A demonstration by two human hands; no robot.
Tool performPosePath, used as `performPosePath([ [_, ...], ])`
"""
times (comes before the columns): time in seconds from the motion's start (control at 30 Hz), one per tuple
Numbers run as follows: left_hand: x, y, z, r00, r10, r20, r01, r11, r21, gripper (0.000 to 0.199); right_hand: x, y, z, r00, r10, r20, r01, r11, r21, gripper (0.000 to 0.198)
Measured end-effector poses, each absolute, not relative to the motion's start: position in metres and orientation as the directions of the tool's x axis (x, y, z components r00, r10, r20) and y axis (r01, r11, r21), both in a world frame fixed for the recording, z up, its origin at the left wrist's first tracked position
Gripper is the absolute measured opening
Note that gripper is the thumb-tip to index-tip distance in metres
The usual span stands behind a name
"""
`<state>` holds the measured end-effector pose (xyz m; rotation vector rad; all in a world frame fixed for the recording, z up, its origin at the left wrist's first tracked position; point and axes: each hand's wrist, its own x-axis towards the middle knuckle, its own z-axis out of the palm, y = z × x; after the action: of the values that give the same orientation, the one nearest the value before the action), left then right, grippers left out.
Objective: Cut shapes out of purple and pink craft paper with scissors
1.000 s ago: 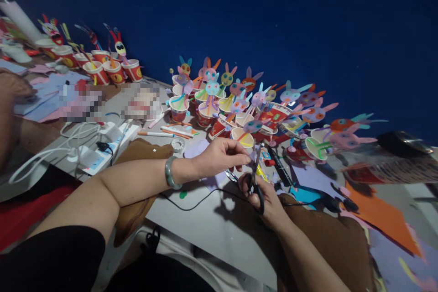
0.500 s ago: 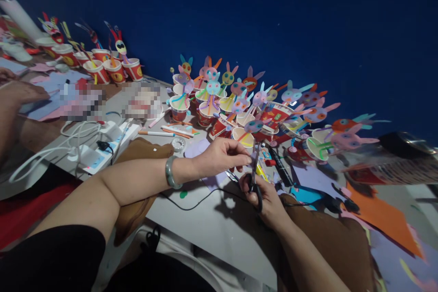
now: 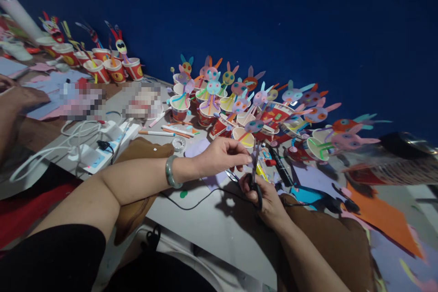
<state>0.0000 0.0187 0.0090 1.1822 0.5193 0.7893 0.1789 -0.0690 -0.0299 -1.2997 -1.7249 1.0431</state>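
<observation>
My left hand (image 3: 222, 157), with a jade-like bangle on its wrist, is closed in a pinch. What its fingertips hold is too small to make out. Right beside those fingertips rise the blades of a pair of black-handled scissors (image 3: 255, 169). My right hand (image 3: 268, 198) is wrapped round the scissors' handles, blades pointing up and away from me. Beneath my left hand lies a sheet of light purple paper (image 3: 196, 148) on the grey table (image 3: 212, 228). A silvery metal tool (image 3: 232, 175) shows partly between the hands.
Red paper cups (image 3: 179, 113) with paper rabbit figures stand along the blue wall. More cups (image 3: 132, 70) are at the left, near another person's hand (image 3: 25, 98). A power strip (image 3: 102, 153) with white cables lies left. Markers (image 3: 280, 166) and orange paper (image 3: 379, 219) lie right.
Hardly anything differs. The scissors' blades have shifted very slightly in my right hand, and my left hand keeps its place.
</observation>
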Motion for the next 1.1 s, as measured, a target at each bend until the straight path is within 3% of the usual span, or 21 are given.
performPosePath([
  [1.1,-0.0043,0.0197,0.0119,0.642,0.766,0.047,-0.243,0.145,0.959,0.016,0.1850,-0.0689,-0.0303,-0.212,0.974,0.081,0.466,0.174,-0.868,0.060],
])
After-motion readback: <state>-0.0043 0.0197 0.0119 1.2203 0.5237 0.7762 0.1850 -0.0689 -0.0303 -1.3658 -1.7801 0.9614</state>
